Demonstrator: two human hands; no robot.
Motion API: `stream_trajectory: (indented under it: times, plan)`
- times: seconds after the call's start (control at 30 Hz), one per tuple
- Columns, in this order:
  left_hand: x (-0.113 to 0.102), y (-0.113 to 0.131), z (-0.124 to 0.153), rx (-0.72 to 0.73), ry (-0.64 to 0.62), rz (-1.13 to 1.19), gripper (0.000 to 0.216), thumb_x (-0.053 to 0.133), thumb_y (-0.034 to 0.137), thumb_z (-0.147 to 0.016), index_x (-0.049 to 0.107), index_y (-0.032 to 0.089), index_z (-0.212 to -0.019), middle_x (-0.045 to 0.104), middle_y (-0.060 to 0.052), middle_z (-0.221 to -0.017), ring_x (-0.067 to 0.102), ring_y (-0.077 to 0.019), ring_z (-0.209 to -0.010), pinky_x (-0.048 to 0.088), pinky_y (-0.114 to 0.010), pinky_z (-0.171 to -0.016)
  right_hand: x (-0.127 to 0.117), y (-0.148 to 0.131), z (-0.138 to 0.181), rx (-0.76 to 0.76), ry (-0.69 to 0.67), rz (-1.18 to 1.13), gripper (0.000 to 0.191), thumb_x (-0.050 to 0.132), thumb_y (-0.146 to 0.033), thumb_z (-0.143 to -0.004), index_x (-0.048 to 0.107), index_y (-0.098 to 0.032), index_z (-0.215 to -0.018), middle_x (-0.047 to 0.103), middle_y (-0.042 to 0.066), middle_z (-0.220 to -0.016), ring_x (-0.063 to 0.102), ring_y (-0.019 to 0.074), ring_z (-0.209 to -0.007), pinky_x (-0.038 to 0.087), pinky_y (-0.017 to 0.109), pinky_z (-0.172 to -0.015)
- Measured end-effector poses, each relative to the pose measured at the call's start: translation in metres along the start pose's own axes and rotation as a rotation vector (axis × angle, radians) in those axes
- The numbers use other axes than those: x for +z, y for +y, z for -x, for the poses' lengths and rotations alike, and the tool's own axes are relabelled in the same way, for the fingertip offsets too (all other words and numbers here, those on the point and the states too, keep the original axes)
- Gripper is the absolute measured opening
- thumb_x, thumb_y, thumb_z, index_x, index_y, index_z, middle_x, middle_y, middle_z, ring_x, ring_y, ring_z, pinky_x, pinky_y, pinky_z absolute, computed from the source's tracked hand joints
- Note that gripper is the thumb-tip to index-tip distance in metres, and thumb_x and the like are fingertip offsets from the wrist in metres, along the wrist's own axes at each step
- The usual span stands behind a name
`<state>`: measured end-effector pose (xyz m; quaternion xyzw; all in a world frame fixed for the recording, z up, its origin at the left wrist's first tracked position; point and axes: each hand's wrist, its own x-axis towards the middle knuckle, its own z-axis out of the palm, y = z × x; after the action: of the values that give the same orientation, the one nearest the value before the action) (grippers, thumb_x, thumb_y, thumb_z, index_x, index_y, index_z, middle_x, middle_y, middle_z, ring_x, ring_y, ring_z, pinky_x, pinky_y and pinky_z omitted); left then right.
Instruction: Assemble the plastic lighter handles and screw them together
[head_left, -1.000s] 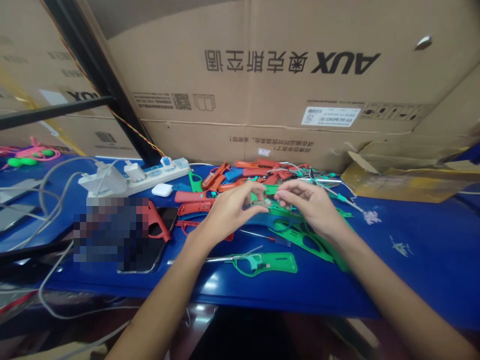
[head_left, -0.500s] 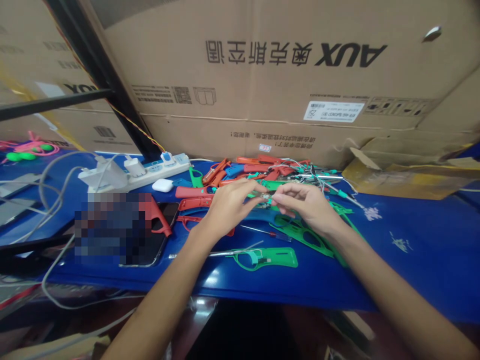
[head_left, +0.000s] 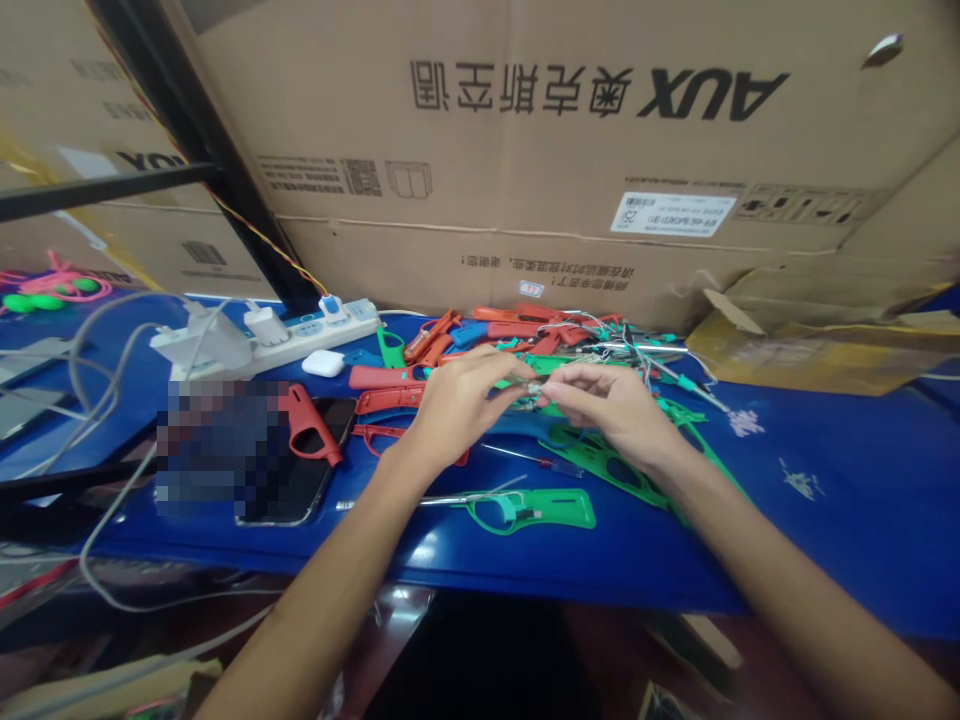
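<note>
My left hand (head_left: 450, 405) and my right hand (head_left: 611, 410) meet over the blue table (head_left: 825, 500), fingertips pinched together on a small clear part (head_left: 534, 389) with thin wires. Both hands hover above a heap of red and green plastic handle shells (head_left: 525, 345). A green shell with a metal rod (head_left: 525, 508) lies near the front edge, below my hands. More green shells (head_left: 600, 462) lie under my right wrist.
A large cardboard box (head_left: 570, 150) stands behind the heap. A white power strip with chargers (head_left: 285, 335), a white earbud case (head_left: 323, 363) and a phone (head_left: 300, 470) lie at left. Cables (head_left: 97, 350) trail off the left edge. A flattened carton (head_left: 817, 350) sits at right.
Both hands have drifted slightly up and back over the heap, fingertips drawn closer together on the small part. The view shifted a little.
</note>
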<state>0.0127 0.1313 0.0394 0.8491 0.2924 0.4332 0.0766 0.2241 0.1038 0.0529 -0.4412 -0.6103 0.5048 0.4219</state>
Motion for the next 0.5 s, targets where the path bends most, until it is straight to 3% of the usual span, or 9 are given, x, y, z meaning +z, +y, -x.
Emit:
stream_trajectory:
  times: [0.2, 0.5]
  plan:
    - [0.0007, 0.0004, -0.0008, 0.058, 0.061, -0.042, 0.004, 0.068, 0.02, -0.096, 0.072, 0.021, -0.095, 0.079, -0.003, -0.096, 0.07, -0.0194, -0.093, 0.059, -0.036, -0.082, 0.002, -0.0009, 0.0021, -0.005, 0.029, 0.006, 0.022, 0.079, -0.043, -0.083, 0.077, -0.022, -0.079, 0.071, 0.001, -0.075, 0.041, 0.0091, -0.056, 0.033, 0.026, -0.053]
    - [0.0044, 0.0035, -0.0021, 0.138, 0.152, -0.066, 0.012, 0.061, 0.017, -0.101, 0.071, 0.019, -0.097, 0.078, -0.004, -0.095, 0.069, -0.018, -0.091, 0.058, -0.034, -0.078, 0.0058, 0.0024, 0.0021, 0.025, 0.036, -0.145, 0.025, 0.086, -0.044, -0.074, 0.076, -0.021, -0.075, 0.067, 0.0, -0.074, 0.041, 0.0092, -0.058, 0.028, 0.026, -0.052]
